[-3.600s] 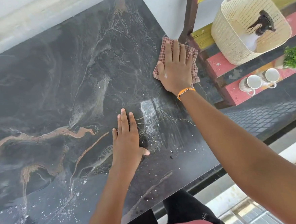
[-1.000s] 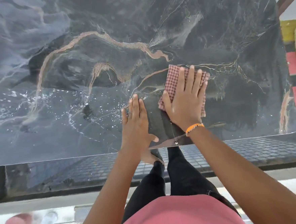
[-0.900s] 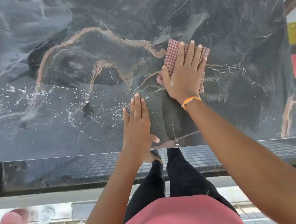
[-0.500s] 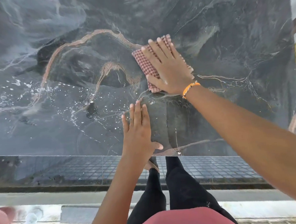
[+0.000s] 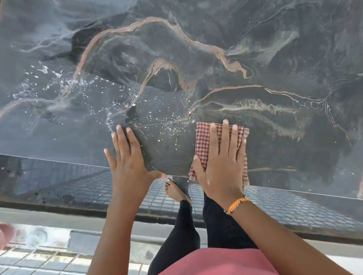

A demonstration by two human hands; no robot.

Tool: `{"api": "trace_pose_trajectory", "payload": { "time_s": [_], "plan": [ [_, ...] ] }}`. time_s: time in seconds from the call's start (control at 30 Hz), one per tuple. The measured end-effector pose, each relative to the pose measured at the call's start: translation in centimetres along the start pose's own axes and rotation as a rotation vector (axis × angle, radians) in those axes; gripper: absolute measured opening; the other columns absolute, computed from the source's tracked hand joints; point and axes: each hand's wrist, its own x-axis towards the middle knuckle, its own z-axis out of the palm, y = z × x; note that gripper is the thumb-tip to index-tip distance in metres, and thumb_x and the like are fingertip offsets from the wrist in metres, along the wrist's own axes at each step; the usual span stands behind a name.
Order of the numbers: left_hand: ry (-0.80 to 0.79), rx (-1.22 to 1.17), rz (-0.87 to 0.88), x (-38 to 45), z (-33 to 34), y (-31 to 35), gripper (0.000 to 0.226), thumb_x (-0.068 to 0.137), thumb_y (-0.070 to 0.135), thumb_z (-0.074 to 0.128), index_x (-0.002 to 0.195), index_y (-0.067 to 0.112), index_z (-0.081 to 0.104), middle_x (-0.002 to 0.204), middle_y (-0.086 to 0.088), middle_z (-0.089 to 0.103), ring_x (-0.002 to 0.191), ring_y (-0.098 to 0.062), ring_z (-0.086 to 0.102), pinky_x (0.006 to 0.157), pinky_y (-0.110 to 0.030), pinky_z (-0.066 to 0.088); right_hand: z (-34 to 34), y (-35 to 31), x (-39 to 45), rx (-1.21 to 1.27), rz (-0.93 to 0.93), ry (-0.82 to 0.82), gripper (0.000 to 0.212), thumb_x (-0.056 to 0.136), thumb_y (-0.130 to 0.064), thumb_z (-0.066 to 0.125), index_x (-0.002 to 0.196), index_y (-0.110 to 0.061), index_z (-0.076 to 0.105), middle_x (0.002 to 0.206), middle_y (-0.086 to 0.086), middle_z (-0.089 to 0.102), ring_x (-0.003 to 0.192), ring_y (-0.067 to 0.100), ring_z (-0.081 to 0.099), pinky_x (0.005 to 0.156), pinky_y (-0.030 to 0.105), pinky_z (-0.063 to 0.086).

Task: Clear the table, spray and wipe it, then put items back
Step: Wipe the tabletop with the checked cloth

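While flat, hands (image 5: 220, 169) on cloth (image 5: 204, 140)

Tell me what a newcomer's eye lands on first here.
First, the right hand pressed flat on a red checked cloth at the near edge of the dark marbled table, the cloth's lower end hanging over that edge. Next, the left hand lying flat and bare beside it. Then the white spray droplets scattered across the tabletop's left part, not yet wiped.

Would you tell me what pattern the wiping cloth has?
The cloth has a small red-and-cream check, seen in the head view under the right hand.
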Motion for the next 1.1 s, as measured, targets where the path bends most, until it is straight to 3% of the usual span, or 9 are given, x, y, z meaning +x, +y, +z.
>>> {"api": "trace_pose_trajectory", "payload": {
  "time_s": [0.13, 0.3, 0.47, 0.57, 0.63, 0.77, 0.87, 0.97, 1.1],
  "plan": [
    [-0.002, -0.033, -0.056, 0.3, 0.1, -0.3, 0.14, 0.053, 0.052, 0.081, 0.146, 0.005, -0.013, 0.155, -0.013, -0.022, 0.142, -0.028, -0.021, 0.113, -0.051, -0.009, -0.8, -0.3, 4.0, 0.037, -0.018, 0.027, 0.076, 0.091, -0.052, 0.028, 0.151, -0.01, 0.008, 0.158, 0.019, 0.007, 0.146, 0.038, 0.003, 0.119, 0.053, 0.001],
    [0.046, -0.038, -0.092, 0.2, 0.2, -0.1, 0.145, 0.05, 0.053, 0.082, 0.145, 0.007, -0.018, 0.154, -0.014, -0.024, 0.142, -0.029, -0.023, 0.11, -0.05, -0.014, -3.2, -2.5, 16.1, 0.03, -0.013, 0.077, 0.077, 0.089, -0.052, 0.027, 0.151, -0.009, 0.009, 0.158, 0.02, 0.007, 0.146, 0.037, 0.003, 0.118, 0.054, 0.002],
    [0.11, -0.04, -0.155, -0.2, 0.1, 0.5, 0.15, 0.047, 0.052, 0.084, 0.144, 0.007, -0.021, 0.152, -0.015, -0.027, 0.141, -0.031, -0.024, 0.108, -0.05, -0.017, -4.9, -3.8, 22.0, -0.075, -0.396, 0.035, 0.074, 0.091, -0.05, 0.032, 0.152, -0.014, 0.008, 0.159, 0.016, 0.006, 0.147, 0.035, 0.003, 0.118, 0.052, 0.001],
    [0.146, -0.072, -0.205, -0.8, 0.3, 0.4, 0.151, 0.045, 0.055, 0.082, 0.144, 0.006, -0.02, 0.153, -0.016, -0.025, 0.142, -0.03, -0.023, 0.107, -0.05, -0.017, -4.5, -4.1, 19.8, -0.15, -0.697, 0.001, 0.073, 0.09, -0.05, 0.032, 0.152, -0.016, 0.011, 0.159, 0.014, 0.01, 0.147, 0.033, 0.005, 0.119, 0.049, 0.002],
    [0.158, -0.084, -0.23, -1.2, 0.5, 0.3, 0.151, 0.044, 0.06, 0.078, 0.144, 0.003, -0.02, 0.153, -0.017, -0.024, 0.142, -0.031, -0.021, 0.106, -0.05, -0.017, -3.6, -3.7, 16.3, -0.182, -0.789, -0.025, 0.075, 0.089, -0.052, 0.032, 0.152, -0.016, 0.01, 0.159, 0.013, 0.01, 0.147, 0.031, 0.006, 0.12, 0.049, 0.004],
    [0.156, -0.122, -0.254, -2.6, 1.3, -0.8, 0.143, 0.053, 0.067, 0.07, 0.143, 0.0, -0.02, 0.153, -0.017, -0.023, 0.142, -0.029, -0.021, 0.108, -0.049, -0.017, -1.3, -2.7, 6.1, -0.15, -0.752, -0.056, 0.079, 0.087, -0.051, 0.036, 0.151, -0.013, 0.011, 0.159, 0.014, 0.01, 0.147, 0.032, 0.007, 0.119, 0.052, 0.008],
    [0.164, -0.167, -0.302, -3.3, 1.5, -2.4, 0.138, 0.058, 0.064, 0.07, 0.143, 0.0, -0.019, 0.154, -0.016, -0.022, 0.142, -0.028, -0.021, 0.11, -0.047, -0.016, 0.4, -4.3, 0.3, -0.091, -0.612, -0.066, 0.076, 0.09, -0.052, 0.029, 0.151, -0.011, 0.008, 0.159, 0.016, 0.006, 0.147, 0.033, 0.003, 0.119, 0.052, 0.005],
    [0.195, -0.19, -0.334, -3.4, 1.0, -4.4, 0.132, 0.062, 0.057, 0.071, 0.144, -0.001, -0.015, 0.155, -0.017, -0.019, 0.143, -0.028, -0.017, 0.113, -0.049, -0.012, 0.7, -7.4, -0.1, -0.022, -0.436, -0.065, 0.073, 0.092, -0.051, 0.023, 0.152, -0.012, 0.006, 0.159, 0.015, 0.002, 0.147, 0.033, -0.001, 0.118, 0.046, -0.01],
    [0.223, -0.222, -0.357, -2.1, 0.4, -6.2, 0.13, 0.062, 0.059, 0.068, 0.144, -0.002, -0.012, 0.155, -0.018, -0.016, 0.144, -0.03, -0.015, 0.114, -0.046, -0.01, 0.5, -9.4, 2.7, 0.013, -0.37, -0.027, 0.074, 0.091, -0.049, 0.03, 0.151, -0.011, 0.009, 0.159, 0.016, 0.006, 0.147, 0.035, 0.003, 0.118, 0.049, -0.001]
  ]
}}
